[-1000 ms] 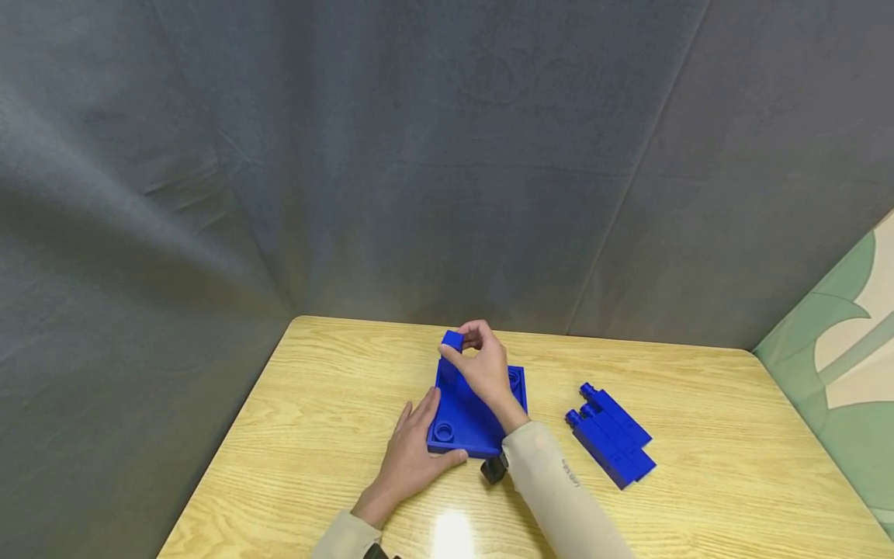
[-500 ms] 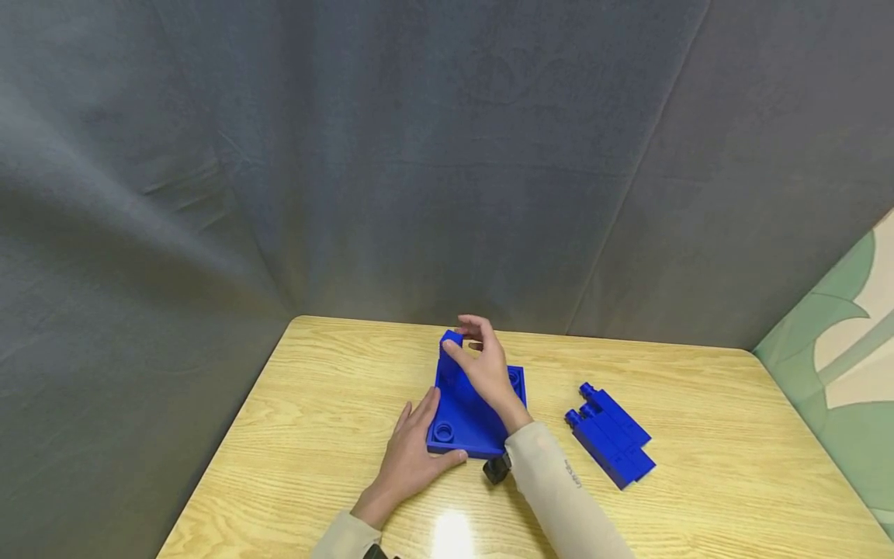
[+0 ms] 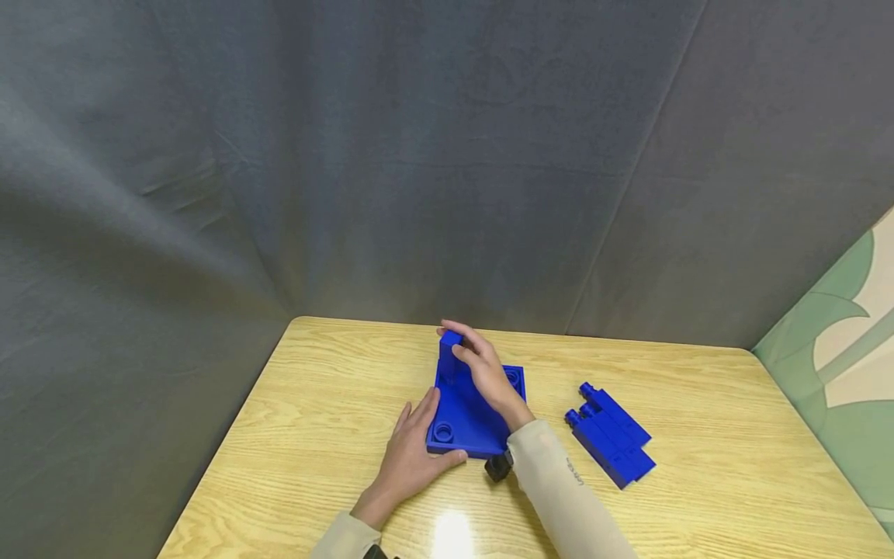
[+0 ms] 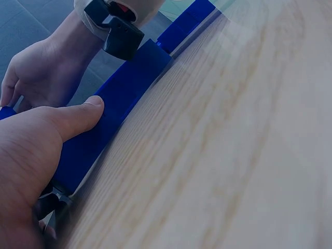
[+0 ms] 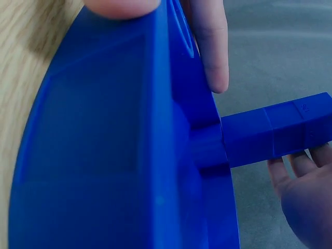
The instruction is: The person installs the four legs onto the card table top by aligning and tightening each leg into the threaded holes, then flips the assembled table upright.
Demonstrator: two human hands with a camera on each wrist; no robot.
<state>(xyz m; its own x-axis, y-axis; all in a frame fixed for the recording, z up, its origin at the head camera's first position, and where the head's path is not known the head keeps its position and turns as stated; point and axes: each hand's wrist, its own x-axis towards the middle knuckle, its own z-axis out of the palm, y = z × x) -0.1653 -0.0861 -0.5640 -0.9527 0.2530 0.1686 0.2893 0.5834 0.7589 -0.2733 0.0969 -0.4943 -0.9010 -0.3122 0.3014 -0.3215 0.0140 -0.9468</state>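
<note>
On the wooden table (image 3: 314, 404) sits the blue base plate (image 3: 468, 423), and my left hand (image 3: 412, 458) lies beside its near-left corner, thumb stretched straight along the near edge, fingers flat and relaxed, pinning it so it can't skate. At the plate's far-left corner stands the upright blue post (image 3: 450, 353), and my right hand (image 3: 489, 376) is wrapped around it, fingers over the top and far side. The wrist view shows the post (image 5: 275, 132) meeting a round socket in the plate (image 5: 104, 155), with my fingertips (image 5: 295, 166) just beside the post. Whether it's fully seated I can't tell from here. To do this well, I reckon the push should go straight down the post's axis, no leaning, while the left thumb (image 4: 78, 116) keeps steady pressure on the plate edge. Well to the right lies a cluster of spare blue blocks (image 3: 611, 435), untouched.
</note>
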